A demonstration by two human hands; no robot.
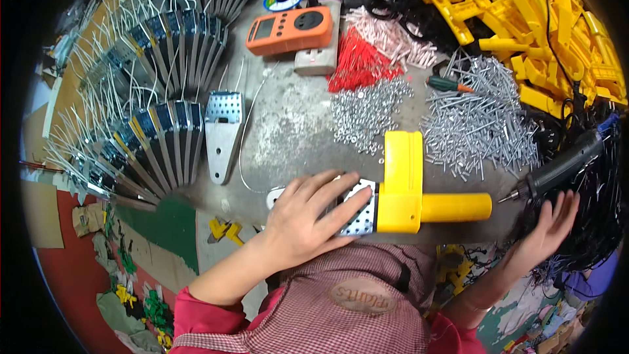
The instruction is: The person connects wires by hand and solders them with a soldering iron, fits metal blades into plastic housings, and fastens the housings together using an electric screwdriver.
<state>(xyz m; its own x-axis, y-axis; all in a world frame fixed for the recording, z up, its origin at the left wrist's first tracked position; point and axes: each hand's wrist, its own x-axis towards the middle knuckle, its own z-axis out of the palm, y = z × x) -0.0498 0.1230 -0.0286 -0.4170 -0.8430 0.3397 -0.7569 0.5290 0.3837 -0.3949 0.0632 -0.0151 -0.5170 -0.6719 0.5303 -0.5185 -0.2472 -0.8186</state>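
My left hand (306,217) lies over the metal end of a yellow-handled tool, which looks like a pipe welder (403,183), at the near edge of the bench. Its fingers curve across the perforated metal section, holding it; the thumb is mostly hidden. The yellow grip points right. At the right, my right hand (552,226) has its fingers apart and holds nothing. Just above it is a black electric screwdriver (557,169), its bit pointing left toward the yellow grip. A loose metal plate (223,137) with two holes and white wires lies to the left.
Rows of metal plates with white wires (167,131) fan out at left. Behind are an orange multimeter (289,30), red sleeves (362,59), nuts (367,115), screws (481,121) and a green-handled screwdriver (449,84). Yellow plastic shells (524,19) and black cables (593,223) lie right.
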